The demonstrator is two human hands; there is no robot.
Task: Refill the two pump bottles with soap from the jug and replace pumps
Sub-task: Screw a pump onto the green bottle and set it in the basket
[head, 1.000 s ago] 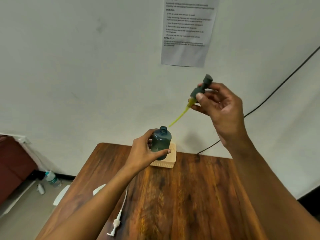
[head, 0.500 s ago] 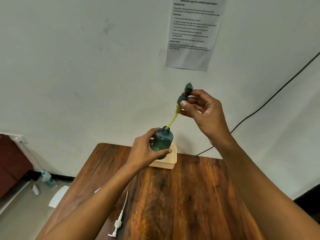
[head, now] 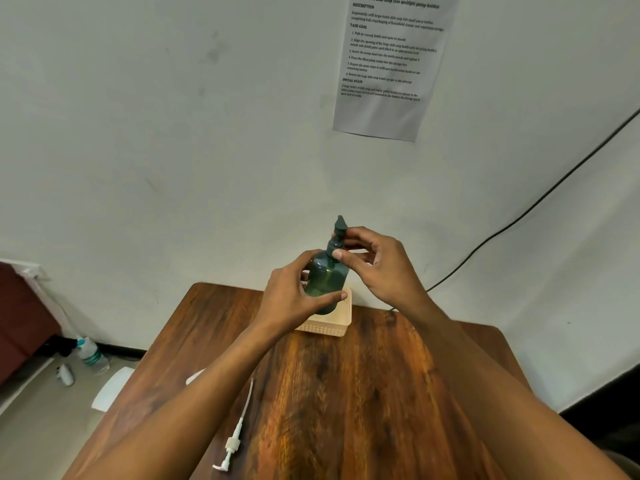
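Note:
A dark green pump bottle [head: 327,280] is held up above the wooden table [head: 346,393], with my left hand [head: 294,299] gripping its body. Its green pump [head: 337,233] now sits in the bottle's neck, and my right hand [head: 375,263] pinches the pump's collar and head between thumb and fingers. A white pump [head: 233,441] with a long tube lies loose on the table near the front left. The jug and a second bottle are out of sight.
A small cream basket [head: 330,325] stands at the table's far edge, just behind the bottle. A black cable [head: 519,216] runs along the wall at right. On the floor at left stand a water bottle [head: 90,355] and a white sheet [head: 112,393].
My right hand has lowered the green pump, sliding its yellow-coated tube down into the bottle until the pump sits on the neck. My left hand kept holding the bottle.

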